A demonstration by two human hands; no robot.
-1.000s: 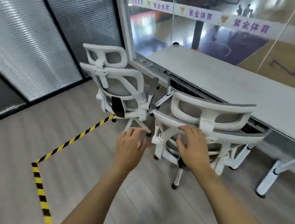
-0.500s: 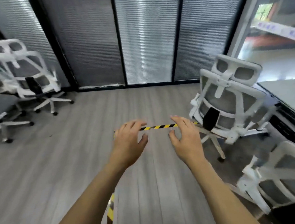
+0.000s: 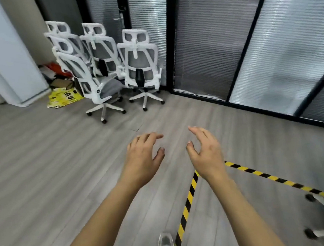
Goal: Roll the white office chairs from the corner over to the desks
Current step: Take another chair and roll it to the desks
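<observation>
Several white office chairs with grey mesh backs stand bunched in the far corner. The nearest one (image 3: 94, 85) faces right on its star base; another (image 3: 142, 70) stands beside it against the glass wall, with more behind (image 3: 101, 50). My left hand (image 3: 143, 157) and my right hand (image 3: 206, 152) hover side by side in front of me above the floor, fingers relaxed and slightly curved, holding nothing. Both are well short of the chairs. No desk is in view.
Yellow-black floor tape (image 3: 188, 200) forms a corner below my right hand. White chair legs with castors (image 3: 322, 201) poke in at the right edge. A yellow flattened box (image 3: 66, 96) and clutter lie left of the chairs by a white pillar (image 3: 6, 57). Glass walls with blinds (image 3: 229, 49) run behind. My shoe (image 3: 165, 243) shows below.
My view has swung left from the desk chairs to the corner. My right hand let go of the chair back it gripped a second ago; both hands now float free.
</observation>
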